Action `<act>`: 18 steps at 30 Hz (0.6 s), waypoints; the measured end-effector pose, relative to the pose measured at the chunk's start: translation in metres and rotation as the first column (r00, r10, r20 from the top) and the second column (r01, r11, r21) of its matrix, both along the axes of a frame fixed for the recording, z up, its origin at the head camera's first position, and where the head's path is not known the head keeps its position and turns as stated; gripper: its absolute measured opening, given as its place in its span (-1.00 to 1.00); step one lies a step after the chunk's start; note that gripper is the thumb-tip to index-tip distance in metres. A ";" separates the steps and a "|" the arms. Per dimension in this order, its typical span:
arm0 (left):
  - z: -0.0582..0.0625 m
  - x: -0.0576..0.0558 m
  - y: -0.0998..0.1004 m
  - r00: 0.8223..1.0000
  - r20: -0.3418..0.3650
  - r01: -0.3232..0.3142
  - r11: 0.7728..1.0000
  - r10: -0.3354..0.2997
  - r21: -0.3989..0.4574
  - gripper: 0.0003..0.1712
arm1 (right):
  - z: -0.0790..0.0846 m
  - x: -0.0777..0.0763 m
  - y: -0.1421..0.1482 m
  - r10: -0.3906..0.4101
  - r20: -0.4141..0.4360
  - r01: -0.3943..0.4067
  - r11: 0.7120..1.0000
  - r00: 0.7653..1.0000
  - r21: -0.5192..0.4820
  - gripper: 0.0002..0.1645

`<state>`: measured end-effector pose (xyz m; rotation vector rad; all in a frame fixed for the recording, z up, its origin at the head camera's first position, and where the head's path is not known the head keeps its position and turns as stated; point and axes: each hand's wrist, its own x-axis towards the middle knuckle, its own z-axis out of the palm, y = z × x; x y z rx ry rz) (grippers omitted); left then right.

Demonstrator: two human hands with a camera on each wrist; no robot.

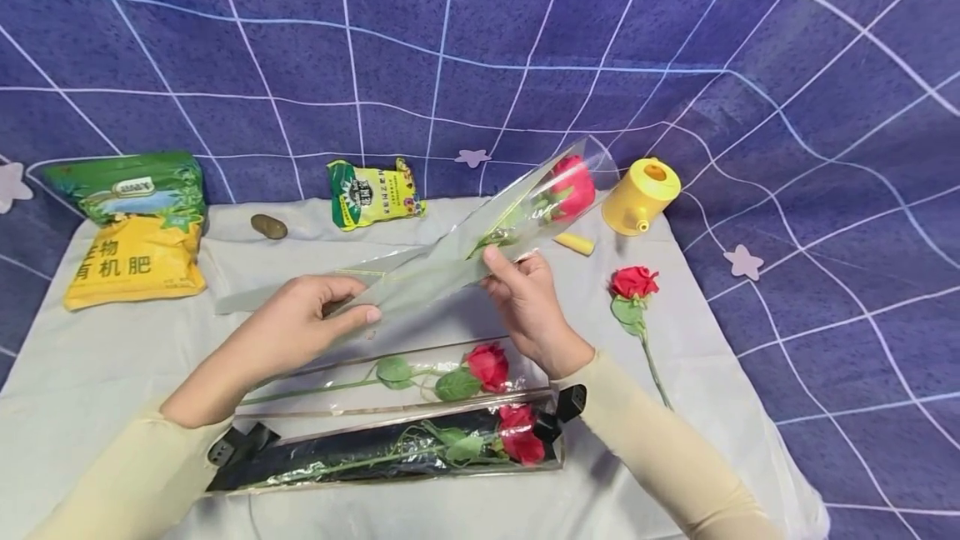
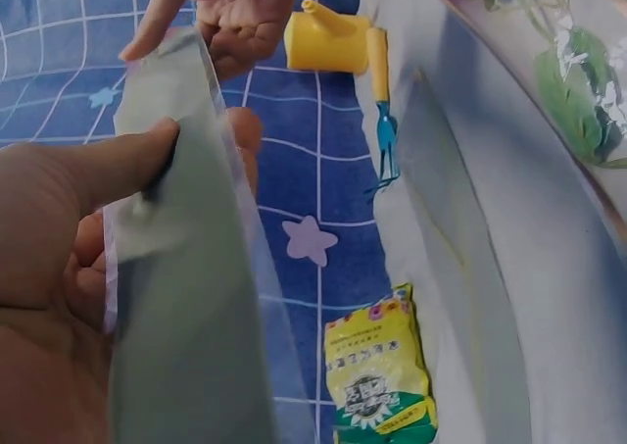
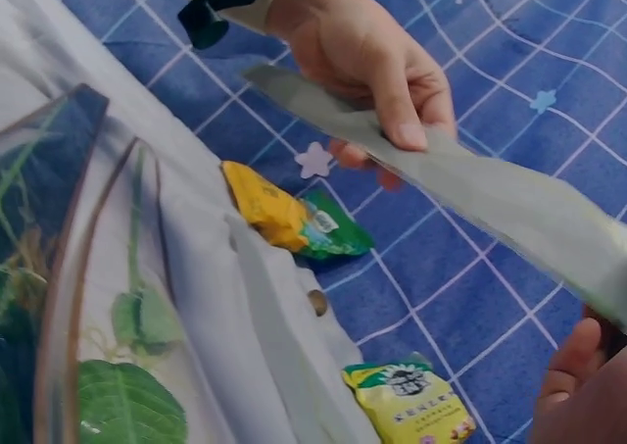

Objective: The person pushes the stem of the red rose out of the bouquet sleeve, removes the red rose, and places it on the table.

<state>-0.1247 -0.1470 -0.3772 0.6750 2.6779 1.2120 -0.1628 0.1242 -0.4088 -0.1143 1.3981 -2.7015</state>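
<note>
Wrapper [image 1: 429,280], red rose [image 1: 574,188] inside its far-right end, is pinched by the left hand [image 1: 303,312] and right hand [image 1: 531,307] as I watch remotely, yellow watering can [image 1: 639,197] at far right.

We have a white-draped worktop [image 1: 90,407]: two bags [image 1: 135,261] [image 1: 375,196], brown oval object [image 1: 268,227], yellow watering can [image 1: 640,198], hand fork [image 2: 379,67], loose rose [image 1: 633,283], two wrapped roses [image 1: 456,383] [image 1: 461,447].

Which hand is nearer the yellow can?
Right. In the head view, the right hand is left of the yellow can and closer to the person; the left hand is much farther left.
</note>
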 end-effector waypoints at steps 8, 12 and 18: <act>-0.007 -0.001 0.008 0.997 0.031 0.072 0.997 -0.073 0.032 -0.81 | -0.005 0.003 -0.005 -0.019 0.036 0.019 1.000 0.999 -0.003 -0.74; -0.008 0.000 0.012 0.999 0.032 0.041 0.998 -0.042 0.039 -0.91 | -0.002 0.004 -0.008 -0.061 -0.010 0.061 0.998 0.998 -0.014 -0.66; -0.009 0.002 0.016 0.999 0.053 -0.009 0.998 0.005 0.070 -0.95 | -0.001 0.006 -0.014 -0.037 -0.033 0.037 0.999 0.999 0.015 -0.61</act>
